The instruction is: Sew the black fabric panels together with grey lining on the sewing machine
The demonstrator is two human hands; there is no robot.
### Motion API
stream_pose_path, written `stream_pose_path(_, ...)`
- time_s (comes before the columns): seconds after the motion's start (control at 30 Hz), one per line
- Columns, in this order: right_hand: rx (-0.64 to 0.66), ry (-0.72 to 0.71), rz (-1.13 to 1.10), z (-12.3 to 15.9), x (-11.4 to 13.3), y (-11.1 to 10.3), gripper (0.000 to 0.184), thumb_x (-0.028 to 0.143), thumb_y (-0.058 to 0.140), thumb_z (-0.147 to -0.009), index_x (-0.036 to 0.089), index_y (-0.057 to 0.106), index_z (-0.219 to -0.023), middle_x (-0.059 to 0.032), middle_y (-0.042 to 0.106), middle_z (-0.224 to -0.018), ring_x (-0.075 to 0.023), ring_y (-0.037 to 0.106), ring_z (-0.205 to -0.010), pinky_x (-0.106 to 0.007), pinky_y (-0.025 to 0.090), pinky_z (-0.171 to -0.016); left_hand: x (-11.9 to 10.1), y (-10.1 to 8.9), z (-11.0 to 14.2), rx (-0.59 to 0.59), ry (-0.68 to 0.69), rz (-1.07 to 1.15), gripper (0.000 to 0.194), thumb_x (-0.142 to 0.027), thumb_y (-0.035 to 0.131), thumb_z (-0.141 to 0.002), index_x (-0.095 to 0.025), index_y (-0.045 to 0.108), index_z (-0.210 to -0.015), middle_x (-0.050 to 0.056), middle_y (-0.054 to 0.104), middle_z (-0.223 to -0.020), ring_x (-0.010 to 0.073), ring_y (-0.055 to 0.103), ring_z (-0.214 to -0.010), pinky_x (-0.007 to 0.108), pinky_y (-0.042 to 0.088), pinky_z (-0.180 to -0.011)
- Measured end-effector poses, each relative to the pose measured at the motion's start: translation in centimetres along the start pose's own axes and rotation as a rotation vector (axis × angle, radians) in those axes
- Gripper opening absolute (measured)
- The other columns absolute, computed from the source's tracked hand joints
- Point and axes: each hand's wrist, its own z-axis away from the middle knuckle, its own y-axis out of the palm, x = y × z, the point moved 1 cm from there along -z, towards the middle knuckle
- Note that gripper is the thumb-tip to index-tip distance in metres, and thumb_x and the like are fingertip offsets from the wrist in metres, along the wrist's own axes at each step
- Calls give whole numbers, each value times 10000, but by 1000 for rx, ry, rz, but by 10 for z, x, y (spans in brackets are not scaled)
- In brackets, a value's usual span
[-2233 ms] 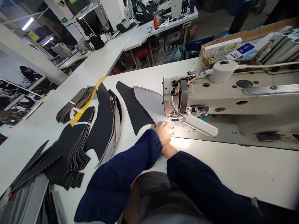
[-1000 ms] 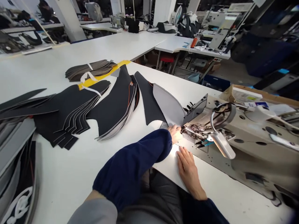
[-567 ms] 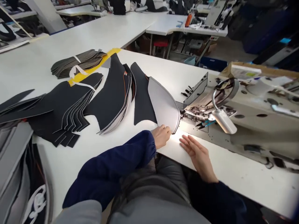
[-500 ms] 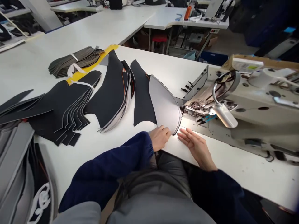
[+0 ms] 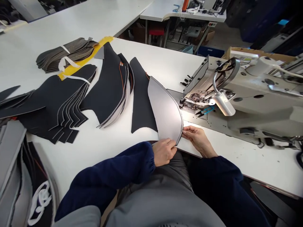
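A light grey fabric panel lies over a black panel on the white table, its curved dark edge beside the sewing machine's needle area. My left hand is closed on the panel's near end, at the table's front edge. On the curved edge, a little below the needle area, the fingers of my right hand pinch the grey panel. Blue-handled thread snips rest on the machine bed to the right of the needle area.
Stacked black panels and a fanned black bundle lie to the left. Behind them a tied grey bundle sits by a yellow strip. A lamp hangs over the machine. More grey pieces are at lower left.
My right hand has gone from lying open beside the panel to pinching its curved edge. The grey panel's near end has come closer to me with my left hand. The view has shifted slightly.
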Motion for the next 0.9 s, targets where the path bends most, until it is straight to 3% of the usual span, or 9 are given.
stream_pose_path(0.23,-19,42,66,17,-2,-12,471,424,916,-421,163,644,-705,-6,630,-663,-131,606,-621,-280,559,-649,-14,5,1,-26,90,28,93,-109,577,-754,-96,593,-844,108,520,-889,210,482,-837,321,429,-703)
stream_pose_path(0.4,108,131,178,40,-8,-3,435,495,836,-591,159,616,-756,-7,609,-631,-125,579,-569,-262,542,-560,-19,7,3,-53,93,54,75,-112,575,-745,-109,588,-819,95,523,-874,207,486,-819,318,428,-678)
stream_pose_path(0.67,183,202,71,55,-17,-11,427,508,827,-603,146,629,-713,-18,623,-602,-115,586,-533,-231,539,-544,-33,10,7,14,146,72,47,-135,583,-767,-116,581,-810,94,527,-883,196,483,-820,308,420,-669)
stream_pose_path(0.83,175,225,61,59,-24,-15,438,565,759,-670,164,594,-728,-31,626,-604,-148,607,-538,-282,553,-553,-36,8,10,39,145,81,46,-137,566,-778,-123,582,-818,89,528,-892,187,477,-811,303,419,-670)
stream_pose_path(0.9,125,147,181,61,-26,-18,425,595,650,-764,177,575,-747,-41,626,-629,-172,618,-566,-328,563,-583,-34,5,12,43,130,92,42,-127,549,-783,-131,584,-805,80,534,-885,181,473,-801,298,418,-664)
